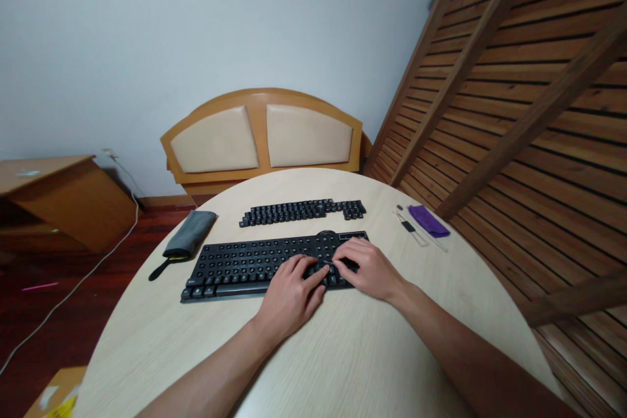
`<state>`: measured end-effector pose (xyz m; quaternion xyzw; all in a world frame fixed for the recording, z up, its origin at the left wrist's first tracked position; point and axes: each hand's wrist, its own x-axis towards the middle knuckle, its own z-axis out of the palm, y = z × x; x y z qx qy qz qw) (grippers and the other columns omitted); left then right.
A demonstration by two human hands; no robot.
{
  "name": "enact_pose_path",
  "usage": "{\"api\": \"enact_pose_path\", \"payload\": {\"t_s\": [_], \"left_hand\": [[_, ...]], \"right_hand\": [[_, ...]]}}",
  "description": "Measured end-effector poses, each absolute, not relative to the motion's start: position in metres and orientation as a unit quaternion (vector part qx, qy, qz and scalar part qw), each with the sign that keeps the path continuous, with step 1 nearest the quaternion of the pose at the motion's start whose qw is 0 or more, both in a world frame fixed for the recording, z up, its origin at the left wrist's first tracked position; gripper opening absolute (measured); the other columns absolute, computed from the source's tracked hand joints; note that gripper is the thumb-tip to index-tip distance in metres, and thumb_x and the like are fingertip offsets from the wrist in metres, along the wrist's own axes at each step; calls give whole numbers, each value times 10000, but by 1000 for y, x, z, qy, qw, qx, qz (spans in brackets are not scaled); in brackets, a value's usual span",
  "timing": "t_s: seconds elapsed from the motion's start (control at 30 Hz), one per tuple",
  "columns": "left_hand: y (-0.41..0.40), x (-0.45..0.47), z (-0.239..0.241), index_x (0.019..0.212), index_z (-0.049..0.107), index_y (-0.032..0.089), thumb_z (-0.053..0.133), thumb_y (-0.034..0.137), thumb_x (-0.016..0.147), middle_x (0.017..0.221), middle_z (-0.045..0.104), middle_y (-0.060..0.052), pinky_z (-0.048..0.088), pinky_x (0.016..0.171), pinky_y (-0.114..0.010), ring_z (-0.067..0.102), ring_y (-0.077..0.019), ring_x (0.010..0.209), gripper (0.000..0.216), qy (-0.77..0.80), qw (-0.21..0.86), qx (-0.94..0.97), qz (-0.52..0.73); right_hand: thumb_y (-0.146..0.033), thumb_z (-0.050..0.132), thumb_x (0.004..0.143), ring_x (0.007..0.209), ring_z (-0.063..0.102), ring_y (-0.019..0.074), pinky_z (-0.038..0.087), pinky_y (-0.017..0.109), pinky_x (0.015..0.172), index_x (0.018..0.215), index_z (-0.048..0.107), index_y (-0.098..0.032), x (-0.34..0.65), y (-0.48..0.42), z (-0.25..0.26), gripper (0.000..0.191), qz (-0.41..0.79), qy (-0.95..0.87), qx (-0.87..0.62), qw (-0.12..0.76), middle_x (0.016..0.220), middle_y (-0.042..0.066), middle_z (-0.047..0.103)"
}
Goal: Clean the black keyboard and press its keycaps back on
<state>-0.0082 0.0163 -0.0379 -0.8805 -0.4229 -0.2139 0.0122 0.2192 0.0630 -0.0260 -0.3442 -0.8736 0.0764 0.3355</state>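
Note:
A black keyboard (245, 260) lies on the round table in front of me. Its upper rows show bare switches, while black keycaps sit along its bottom rows. My left hand (291, 290) rests over the right part of the keyboard, fingers apart, with the index fingertip on or close to the lower keys. Just right of it, my right hand (368, 268) is closed in a pinch above the number pad; whatever lies between its fingertips is too small to name. Behind the keyboard, loose black keycaps (284, 211) are laid out in rows, with a smaller group (353, 209) at their right end.
A grey pouch (191, 235) with a black strap lies left on the table (392, 353). At right are a purple cloth (428, 221), a wire tool with a black grip (407, 226) and a thin stick. Behind stands a headboard (262, 137); wooden slats (514, 111) lean at right.

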Motion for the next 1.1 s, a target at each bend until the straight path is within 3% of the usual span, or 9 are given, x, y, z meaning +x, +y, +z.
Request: {"api": "enact_pose_path", "payload": {"t_s": [0.17,0.4,0.77,1.1], "left_hand": [[16,-9,-37,1334,600,246,552,281,961,1260,606,-99,494,991,-495,507,-295,1205,378,-426,6,-879,-212],[16,-8,-37,1326,586,213,550,286,954,1276,606,-100,477,1012,-498,501,-295,1220,380,-436,-6,-875,-209],[15,-6,-34,1254,600,200,574,309,921,1229,618,-104,483,967,-490,524,-301,1168,352,-452,2,-865,-217],[15,-4,-32,1136,602,179,565,387,913,1115,618,-108,504,879,-472,548,-295,1049,308,-488,22,-844,-220]], "right_hand": [[-302,530,954,1074,602,272,463,491,973,1087,698,-230,251,93,-34,226,65,-792,-445,413,1094,88,719],[-259,410,988,1182,532,271,433,513,1050,1227,675,-234,277,129,-67,358,60,-779,-473,407,1201,86,697],[-127,378,975,1391,360,300,373,573,1061,1383,573,-314,280,153,-71,490,-5,-844,-454,286,1444,8,572],[-70,435,919,1456,297,307,375,590,1068,1449,497,-331,278,152,-70,594,-25,-853,-449,267,1473,25,541]]}}
